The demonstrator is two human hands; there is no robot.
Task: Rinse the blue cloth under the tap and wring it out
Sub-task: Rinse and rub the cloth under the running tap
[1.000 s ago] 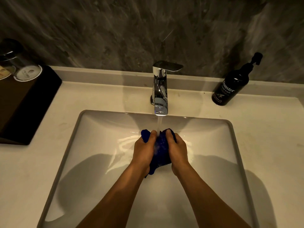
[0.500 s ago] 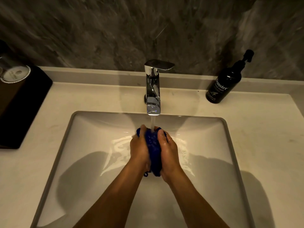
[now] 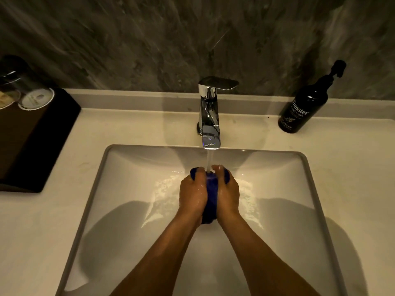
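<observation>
The blue cloth [image 3: 210, 195] is bunched into a narrow wad between my two hands, over the middle of the white sink [image 3: 128, 210]. My left hand [image 3: 192, 193] grips its left side and my right hand [image 3: 227, 194] grips its right side, thumbs pointing toward the tap. The chrome tap [image 3: 210, 122] is running, and its thin stream of water [image 3: 209, 160] lands on the top of the cloth between my thumbs. Most of the cloth is hidden by my palms. Water splashes on the basin floor around my hands.
A black hand-wash pump bottle [image 3: 304, 105] stands on the counter at the back right. At the left, a dark tray [image 3: 36, 144] holds upturned glasses [image 3: 27, 92] with paper lids. A dark stone wall [image 3: 171, 39] rises behind the pale countertop [image 3: 352, 157].
Both hands have squeezed closer together, pressing the cloth into a tighter, narrower wad under the stream. The camera view has shifted slightly.
</observation>
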